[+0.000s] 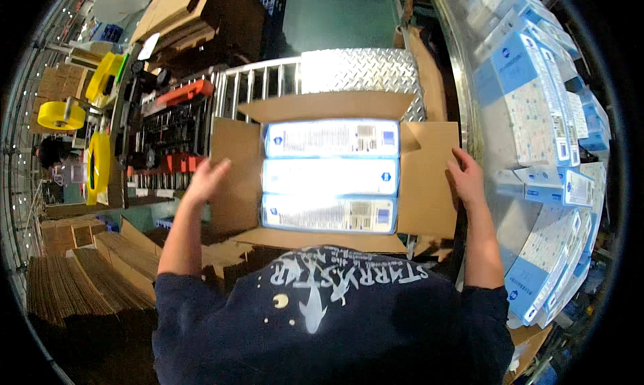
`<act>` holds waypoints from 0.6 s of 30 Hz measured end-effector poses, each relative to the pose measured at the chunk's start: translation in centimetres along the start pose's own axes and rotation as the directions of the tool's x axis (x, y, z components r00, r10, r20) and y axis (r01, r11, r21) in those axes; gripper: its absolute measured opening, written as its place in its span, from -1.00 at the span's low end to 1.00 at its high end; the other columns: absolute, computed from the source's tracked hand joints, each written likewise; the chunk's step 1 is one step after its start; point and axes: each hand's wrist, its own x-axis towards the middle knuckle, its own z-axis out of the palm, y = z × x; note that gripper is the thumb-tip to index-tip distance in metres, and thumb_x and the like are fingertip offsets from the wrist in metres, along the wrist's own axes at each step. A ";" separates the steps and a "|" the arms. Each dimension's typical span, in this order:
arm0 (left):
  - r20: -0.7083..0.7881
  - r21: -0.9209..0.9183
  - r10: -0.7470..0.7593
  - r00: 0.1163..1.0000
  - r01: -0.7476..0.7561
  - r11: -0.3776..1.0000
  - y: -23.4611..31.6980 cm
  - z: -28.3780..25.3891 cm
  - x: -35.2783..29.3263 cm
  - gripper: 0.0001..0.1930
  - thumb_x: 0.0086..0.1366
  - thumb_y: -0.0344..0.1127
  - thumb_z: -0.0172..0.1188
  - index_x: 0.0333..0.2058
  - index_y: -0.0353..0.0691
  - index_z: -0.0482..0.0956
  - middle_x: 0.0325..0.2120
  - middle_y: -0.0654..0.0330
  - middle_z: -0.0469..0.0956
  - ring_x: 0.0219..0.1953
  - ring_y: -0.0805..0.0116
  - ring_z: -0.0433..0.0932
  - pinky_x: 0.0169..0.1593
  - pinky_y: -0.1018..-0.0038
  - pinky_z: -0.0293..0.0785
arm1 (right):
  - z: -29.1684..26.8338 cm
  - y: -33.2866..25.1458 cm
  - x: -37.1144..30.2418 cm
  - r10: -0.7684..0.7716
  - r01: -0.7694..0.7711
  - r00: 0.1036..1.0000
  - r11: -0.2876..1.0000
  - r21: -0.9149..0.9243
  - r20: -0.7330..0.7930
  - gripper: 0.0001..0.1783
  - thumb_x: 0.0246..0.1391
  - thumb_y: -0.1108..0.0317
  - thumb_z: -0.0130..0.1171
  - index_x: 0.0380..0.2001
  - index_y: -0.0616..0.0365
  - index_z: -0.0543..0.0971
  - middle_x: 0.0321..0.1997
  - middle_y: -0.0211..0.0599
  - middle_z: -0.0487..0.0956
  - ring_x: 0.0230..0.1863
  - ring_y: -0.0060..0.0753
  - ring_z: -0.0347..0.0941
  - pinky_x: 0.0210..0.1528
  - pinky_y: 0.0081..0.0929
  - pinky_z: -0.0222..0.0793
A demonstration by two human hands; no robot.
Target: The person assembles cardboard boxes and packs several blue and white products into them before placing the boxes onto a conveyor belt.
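An open cardboard box (pixel 429 214) stands in front of me with its flaps folded outward. Inside lie three white-and-blue packs (pixel 329 177), side by side in rows, their middles washed out by glare. My left hand (pixel 212 178) is at the left flap (pixel 236 200), fingers stretched toward it and slightly blurred; whether it touches is unclear. At the outer edge of the right flap (pixel 428 150) is my right hand (pixel 466 177), thumb and fingers apart. Neither hand grips a thing that I can see.
A roller conveyor (pixel 258 79) with a diamond-patterned metal plate (pixel 359 69) lies beyond the box. Left are a machine with orange parts (pixel 181 96) and yellow tape rolls (pixel 62 115). Flattened cartons (pixel 87 284) are stacked lower left. Blue-and-white packs (pixel 526 110) cover the right-hand metal table.
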 end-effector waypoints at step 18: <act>0.061 0.878 0.510 0.858 -0.289 0.381 -1.8 11.2 4.0 -0.03 -0.33 0.25 0.32 0.09 -0.05 0.23 0.17 -0.05 0.05 0.23 -0.07 -0.03 0.17 -0.07 -0.10 | 8.5 -17.8 6.6 -0.568 0.550 0.798 0.547 -0.631 0.203 -0.74 0.02 0.19 0.02 -0.44 0.16 0.54 -0.42 0.04 0.50 -0.30 0.09 0.41 -0.25 -0.14 0.31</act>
